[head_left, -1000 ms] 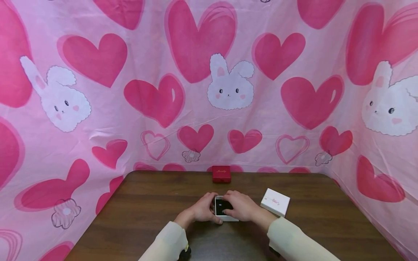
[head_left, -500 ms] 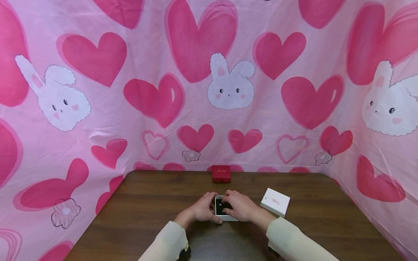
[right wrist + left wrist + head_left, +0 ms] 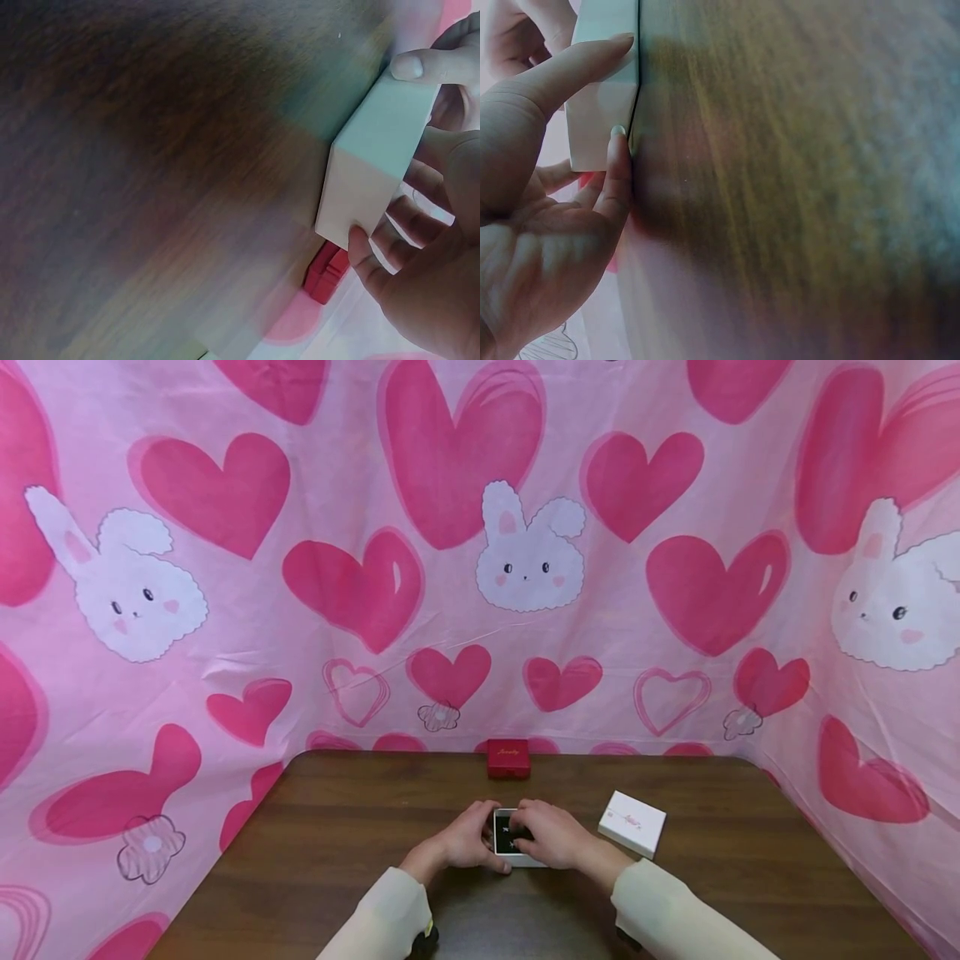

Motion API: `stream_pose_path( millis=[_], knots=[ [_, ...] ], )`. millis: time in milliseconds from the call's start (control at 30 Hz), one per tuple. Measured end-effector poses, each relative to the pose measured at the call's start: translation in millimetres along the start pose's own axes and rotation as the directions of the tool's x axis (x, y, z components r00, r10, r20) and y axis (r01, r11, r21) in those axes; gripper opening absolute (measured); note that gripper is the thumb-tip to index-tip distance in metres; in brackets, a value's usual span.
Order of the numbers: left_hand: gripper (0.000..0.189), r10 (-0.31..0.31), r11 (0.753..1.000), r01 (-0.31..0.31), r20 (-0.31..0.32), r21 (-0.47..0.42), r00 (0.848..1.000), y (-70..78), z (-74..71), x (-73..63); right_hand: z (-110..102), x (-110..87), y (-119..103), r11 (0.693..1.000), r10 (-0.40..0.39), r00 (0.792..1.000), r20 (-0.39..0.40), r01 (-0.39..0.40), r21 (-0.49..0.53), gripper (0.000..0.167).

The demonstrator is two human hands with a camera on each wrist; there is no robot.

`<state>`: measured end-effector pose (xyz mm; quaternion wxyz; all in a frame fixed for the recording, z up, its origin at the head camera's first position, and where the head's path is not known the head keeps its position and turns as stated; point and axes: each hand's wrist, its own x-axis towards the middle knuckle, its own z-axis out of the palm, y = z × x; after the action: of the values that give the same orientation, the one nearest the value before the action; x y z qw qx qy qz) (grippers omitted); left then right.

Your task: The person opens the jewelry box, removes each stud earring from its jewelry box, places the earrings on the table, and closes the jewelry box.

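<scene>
A small white jewelry box stands uncovered on the table, with a black insert inside. Tiny shiny pieces show on the insert. My left hand holds the box at its left side, its thumb on the front wall and its other fingers around the side. My right hand lies over the box's right half, fingers bent down inside. In the right wrist view the little finger of the right hand touches the white box; I cannot tell whether the thumb and forefinger pinch anything.
A white lid with red lettering lies to the right of the right hand. Near the back edge stands a red box with gold lettering. Pink heart-and-rabbit cloth hangs behind the brown wooden table and along its sides.
The right fingers have shifted slightly over the insert, showing a little more of it. The left hand and box keep their place.
</scene>
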<state>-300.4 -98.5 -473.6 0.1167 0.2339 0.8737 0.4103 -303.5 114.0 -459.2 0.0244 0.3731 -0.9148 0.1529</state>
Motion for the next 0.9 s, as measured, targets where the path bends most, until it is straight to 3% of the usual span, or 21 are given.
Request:
stream_pose_path(
  millis=[267,533,900],
  knots=[
    [0.080,-0.003,1.000,0.003,-0.001,0.008,1.000,-1.7,0.6,1.0,-2.7,1.3,1.6,0.993,0.000,0.998,0.055,-0.007,0.116,0.012],
    [0.078,0.001,1.000,-0.001,0.001,0.023,1.000,-4.5,0.6,3.1,-4.4,3.2,5.4,0.966,-0.031,0.996,0.086,0.007,0.258,0.005],
    [0.079,-0.003,1.000,0.003,0.001,0.022,1.000,-4.6,1.4,2.2,-3.6,7.1,1.0,0.953,0.070,0.987,0.141,-0.108,0.284,0.005]
  ],
)
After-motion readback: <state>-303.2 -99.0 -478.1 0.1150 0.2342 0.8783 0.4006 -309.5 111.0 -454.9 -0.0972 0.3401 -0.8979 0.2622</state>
